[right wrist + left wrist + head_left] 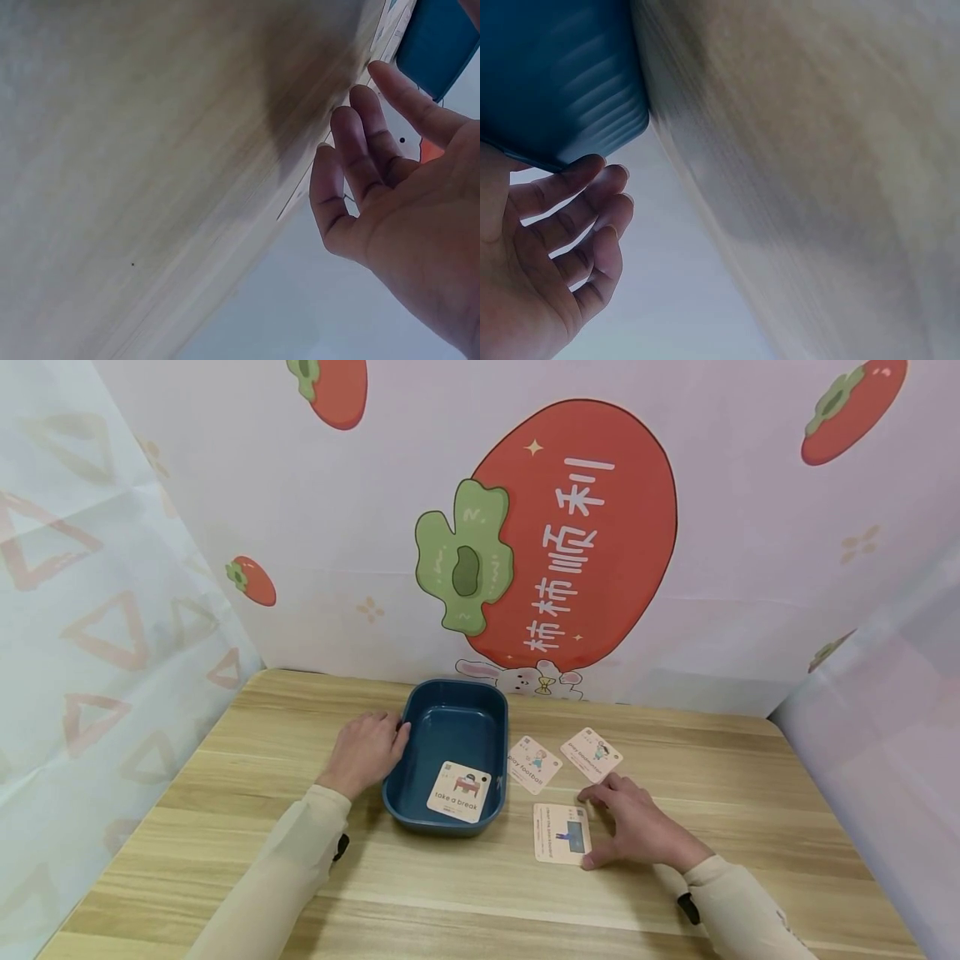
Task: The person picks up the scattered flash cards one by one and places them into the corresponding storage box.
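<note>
From my remote seat, I take the blue box [453, 735] as my landmark; it stands on the wooden table [450, 893] with its long axis running away from the person. The left hand [363, 752] is at its left wall, holding the rim between thumb and forefinger, the other fingers curved loosely outside.

The right hand [641, 827] is to the right of the box, and what matters most to me is there: the board card [561, 835] lies flat on the table, to the right of the box's near end, between the box and that hand. Seen from the right palm, the card is toward the box, its printing running along the box's long axis. The right hand is plainly the nearer one — the left is on the far side of the box.

As for the right grip, thumb and forefinger are spread apart: the thumb is at the card's near right corner, the forefinger by its far right corner. I see no pinch, and I cannot tell whether that forefinger touches the card or only the table.

The football card [535, 766] is just beside the box's right wall; the badminton card [592, 755] lies farther right of the box, close to the right fingers. The break card [460, 792] is inside the box — flat, at its near end.
</note>
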Available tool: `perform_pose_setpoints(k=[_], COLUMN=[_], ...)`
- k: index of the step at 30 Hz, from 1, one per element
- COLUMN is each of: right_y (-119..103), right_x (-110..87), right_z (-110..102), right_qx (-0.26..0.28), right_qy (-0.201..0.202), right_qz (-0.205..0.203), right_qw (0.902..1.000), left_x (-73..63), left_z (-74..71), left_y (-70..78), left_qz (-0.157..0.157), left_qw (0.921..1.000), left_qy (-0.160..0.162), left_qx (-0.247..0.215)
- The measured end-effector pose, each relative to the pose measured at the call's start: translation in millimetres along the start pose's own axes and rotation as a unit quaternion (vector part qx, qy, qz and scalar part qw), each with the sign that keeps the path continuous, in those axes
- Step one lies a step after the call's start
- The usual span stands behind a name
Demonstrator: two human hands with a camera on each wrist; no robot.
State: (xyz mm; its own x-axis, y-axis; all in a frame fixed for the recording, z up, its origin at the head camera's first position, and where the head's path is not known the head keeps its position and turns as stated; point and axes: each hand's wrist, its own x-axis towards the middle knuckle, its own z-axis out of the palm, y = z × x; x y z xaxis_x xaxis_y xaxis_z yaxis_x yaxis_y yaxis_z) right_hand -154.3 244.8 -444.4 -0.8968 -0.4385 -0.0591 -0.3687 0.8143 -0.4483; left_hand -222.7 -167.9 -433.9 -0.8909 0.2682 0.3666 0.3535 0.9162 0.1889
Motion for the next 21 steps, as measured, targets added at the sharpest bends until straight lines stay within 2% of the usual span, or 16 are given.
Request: perform_pose_setpoints(k=[21], right_y=[-7.6], right_x=[0.9], right_z=[-4.8], right_qx=[0.013], right_qy=[0.000], right_qz=[0.002], right_qw=[0.9999], left_x=[0.2], left_z=[0.6], left_y=[-0.6], left_qz=[-0.005], left_qw=[0.9999], left_qy=[-0.005], left_qx=[-0.008])
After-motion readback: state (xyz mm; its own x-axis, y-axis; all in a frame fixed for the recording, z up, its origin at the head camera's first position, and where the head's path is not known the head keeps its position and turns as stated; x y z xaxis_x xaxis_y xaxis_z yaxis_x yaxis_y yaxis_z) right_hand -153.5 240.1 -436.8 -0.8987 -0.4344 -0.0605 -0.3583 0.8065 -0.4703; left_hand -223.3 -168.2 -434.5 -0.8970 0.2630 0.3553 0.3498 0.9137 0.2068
